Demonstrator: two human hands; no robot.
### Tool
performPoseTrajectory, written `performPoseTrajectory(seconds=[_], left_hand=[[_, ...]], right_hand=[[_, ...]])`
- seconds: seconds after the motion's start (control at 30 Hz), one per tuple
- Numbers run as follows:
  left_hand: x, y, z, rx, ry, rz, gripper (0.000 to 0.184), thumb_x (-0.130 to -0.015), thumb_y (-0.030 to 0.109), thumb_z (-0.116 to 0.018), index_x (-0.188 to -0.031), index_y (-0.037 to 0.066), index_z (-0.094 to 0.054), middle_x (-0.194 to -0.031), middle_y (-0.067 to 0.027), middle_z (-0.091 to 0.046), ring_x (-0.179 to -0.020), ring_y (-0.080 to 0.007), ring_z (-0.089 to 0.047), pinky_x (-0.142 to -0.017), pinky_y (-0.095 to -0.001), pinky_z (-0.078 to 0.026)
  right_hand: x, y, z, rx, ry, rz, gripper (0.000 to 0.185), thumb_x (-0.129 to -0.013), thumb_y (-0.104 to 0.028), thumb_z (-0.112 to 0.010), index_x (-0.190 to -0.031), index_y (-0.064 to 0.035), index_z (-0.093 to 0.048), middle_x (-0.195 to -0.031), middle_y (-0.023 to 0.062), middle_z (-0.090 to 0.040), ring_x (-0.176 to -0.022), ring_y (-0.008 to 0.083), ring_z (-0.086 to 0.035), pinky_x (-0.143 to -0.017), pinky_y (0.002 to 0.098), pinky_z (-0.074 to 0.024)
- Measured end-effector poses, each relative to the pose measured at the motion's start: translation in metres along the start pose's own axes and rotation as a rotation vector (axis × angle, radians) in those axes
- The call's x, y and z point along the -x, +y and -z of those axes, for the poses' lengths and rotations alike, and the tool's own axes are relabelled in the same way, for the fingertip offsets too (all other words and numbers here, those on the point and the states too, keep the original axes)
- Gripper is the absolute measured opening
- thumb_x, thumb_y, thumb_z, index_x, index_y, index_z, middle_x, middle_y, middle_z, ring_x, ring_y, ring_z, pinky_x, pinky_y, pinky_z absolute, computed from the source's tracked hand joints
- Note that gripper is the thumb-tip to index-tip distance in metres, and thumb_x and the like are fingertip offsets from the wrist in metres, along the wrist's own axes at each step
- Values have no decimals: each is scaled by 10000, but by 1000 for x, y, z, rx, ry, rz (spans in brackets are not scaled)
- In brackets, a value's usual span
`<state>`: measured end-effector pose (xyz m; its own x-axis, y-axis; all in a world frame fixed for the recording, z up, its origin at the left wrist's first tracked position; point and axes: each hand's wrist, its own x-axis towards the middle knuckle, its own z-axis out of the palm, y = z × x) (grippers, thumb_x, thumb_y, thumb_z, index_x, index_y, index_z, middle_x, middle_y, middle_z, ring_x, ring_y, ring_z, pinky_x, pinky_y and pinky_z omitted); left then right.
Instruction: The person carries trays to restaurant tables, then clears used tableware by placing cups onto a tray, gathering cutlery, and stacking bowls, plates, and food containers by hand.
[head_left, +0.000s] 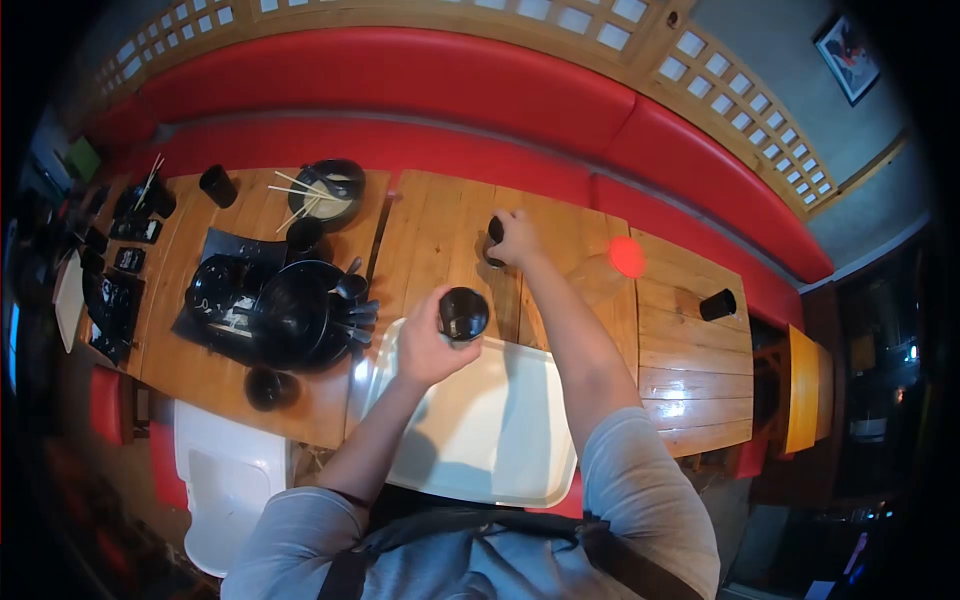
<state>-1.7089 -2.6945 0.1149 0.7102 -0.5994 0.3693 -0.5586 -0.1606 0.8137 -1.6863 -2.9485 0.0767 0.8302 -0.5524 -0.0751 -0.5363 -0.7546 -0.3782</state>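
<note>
My left hand (436, 340) is wrapped round a black cup (464, 314), held above the upper edge of a cream tray (545, 440). Farther forward, my right hand (515, 238) has its fingers round a second dark cup (495, 230) at the middle of the wooden table (440, 215). Under my right forearm stands a clear jug with a red lid (627, 257), partly hidden by the arm.
Left of the tray are stacked black bowls (300, 315) with spoons, a black cup (268, 388), and a bowl with chopsticks (327, 195). Another black cup (717, 305) is at the right. A red bench (450, 90) runs behind. A white high chair (225, 460) is at lower left.
</note>
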Motion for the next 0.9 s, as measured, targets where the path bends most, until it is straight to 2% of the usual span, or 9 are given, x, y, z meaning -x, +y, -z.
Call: performPoseTrajectory(seconds=[0.2,0.4,0.53,0.63,0.7,0.77,0.83,0.87,0.9], left_hand=[[19,-40,27,-158,-10,29,615,-545,152,-730,-1097,28,-490,-998,-173,-550,-917,-330,-551,-803,-373,-457],[21,-57,0,-257,48,95,749,-566,143,-720,-1224,-14,-399,-1136,-214,-501,-1050,-321,-511,-892,-363,-421],[33,-65,-18,-112,74,108,844,-609,137,-718,-1312,-20,-279,-1260,-213,-395,-1149,-311,-429,-957,-386,-357],[63,-58,-21,-62,94,200,910,-619,152,-731,-1344,-19,-208,-1335,-204,-296,-1193,-303,-376,-984,-402,-316],[93,-50,-19,-244,51,207,916,-624,218,-730,-1338,-31,-212,-1334,-211,-297,-1220,-307,-338,-1001,-407,-286],[102,-37,-17,-318,9,99,944,-602,236,-749,-1338,-23,-218,-1324,-206,-303,-1206,-327,-340,-996,-412,-284],[112,-26,-17,-483,-37,5,1007,-566,339,-774,-1324,-39,-231,-1304,-212,-320,-1190,-366,-335,-994,-428,-271],[111,-26,-19,-558,-12,-5,1013,-555,367,-774,-1317,-37,-243,-1293,-217,-330,-1191,-366,-332,-994,-425,-273],[111,-30,-21,-552,26,-9,1014,-548,388,-773,-1309,-38,-255,-1292,-214,-331,-1192,-359,-334,-991,-416,-278]], right_hand=[[90,-35,15,-182,289,280,667,-555,-191,-691,-1188,-139,-487,-1078,174,-448,-948,352,-477,-803,418,-453],[152,-43,-13,-249,37,342,656,-563,-162,-666,-1190,-128,-480,-1019,157,-469,-966,363,-464,-748,420,-470],[174,-24,1,-252,-55,396,822,-582,-221,-719,-1308,-167,-337,-1234,171,-349,-1090,357,-415,-824,406,-450],[211,26,97,-602,437,571,680,-587,-233,-723,-1206,-120,-466,-1060,140,-524,-989,300,-519,-819,398,-449],[213,119,141,-428,899,617,338,-659,-199,-684,-935,-33,-584,-817,115,-584,-787,279,-569,-700,351,-446],[204,217,188,-249,1081,-46,143,-732,-157,-601,-779,-24,-580,-739,114,-590,-673,271,-554,-615,358,-437],[173,343,212,47,896,-411,445,-779,-351,-590,-1084,-28,-549,-1098,212,-537,-1068,322,-465,-918,409,-348],[156,423,201,331,938,-364,642,-755,-466,-593,-1252,-92,-435,-1247,219,-431,-1181,346,-368,-994,436,-271],[149,467,198,573,838,-501,742,-732,-553,-569,-1321,-156,-353,-1294,208,-393,-1214,357,-334,-989,466,-271]])
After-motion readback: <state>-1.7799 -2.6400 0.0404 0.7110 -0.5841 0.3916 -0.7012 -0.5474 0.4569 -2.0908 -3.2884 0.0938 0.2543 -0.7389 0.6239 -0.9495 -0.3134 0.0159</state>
